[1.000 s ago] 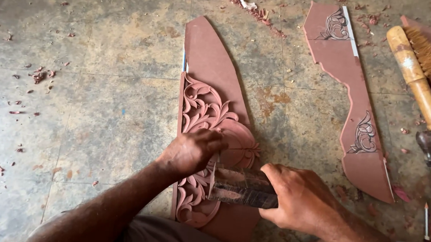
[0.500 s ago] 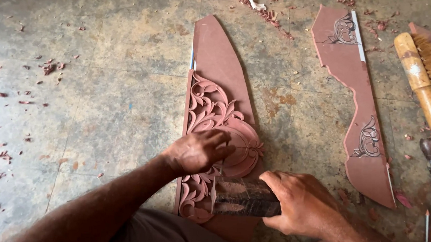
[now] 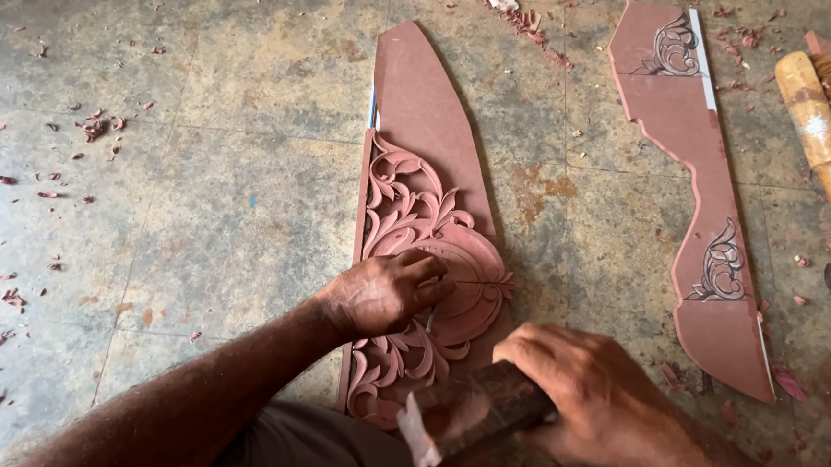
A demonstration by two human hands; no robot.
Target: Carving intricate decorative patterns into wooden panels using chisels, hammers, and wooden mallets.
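The right hand (image 3: 588, 393) gripped a dark wooden block (image 3: 467, 415) tightly. Just beside it, the left hand (image 3: 388, 290) was curled shut around a thin metal tool (image 3: 432, 316), resting on the carved board (image 3: 425, 234). Farther right lay another reddish board (image 3: 707, 184), then a brush (image 3: 830, 129).

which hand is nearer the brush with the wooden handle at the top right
Right. The right hand, gripping a wooden block, lies below-left of the brush. The left hand rests on the carved panel, farther left.
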